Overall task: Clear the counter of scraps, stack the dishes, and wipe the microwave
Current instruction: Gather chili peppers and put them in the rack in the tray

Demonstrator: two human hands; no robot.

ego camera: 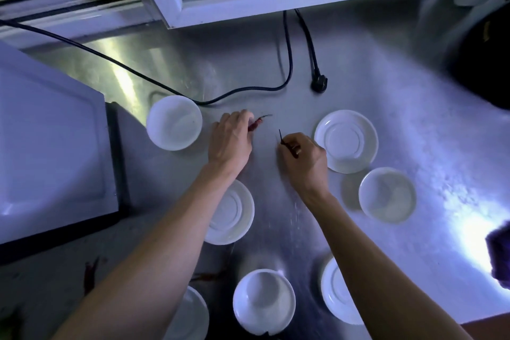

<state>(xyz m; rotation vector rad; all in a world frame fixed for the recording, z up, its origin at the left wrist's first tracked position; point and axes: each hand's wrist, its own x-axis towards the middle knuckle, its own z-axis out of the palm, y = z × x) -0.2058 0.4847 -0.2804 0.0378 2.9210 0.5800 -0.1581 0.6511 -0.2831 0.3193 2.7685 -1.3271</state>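
On the steel counter (386,96) my left hand (231,141) pinches a red chili scrap (258,122) by its body, the stem pointing right. Closed around a dark chili scrap (284,141), my right hand (303,157) lets its thin stem stick up. White bowls stand at the left (174,123), the right (387,195) and the front (263,301). White saucers lie at the right (346,141), under my left forearm (234,212), and at the front right (335,295) and front left (193,315). The white microwave (49,152) is at the left.
More red chili scraps lie near the front left (91,273) and by the front bowl (205,276). A black power cord and plug (319,83) run across the back. A purple cloth (499,254) sits at the right edge. A window frame (248,5) overhangs the back.
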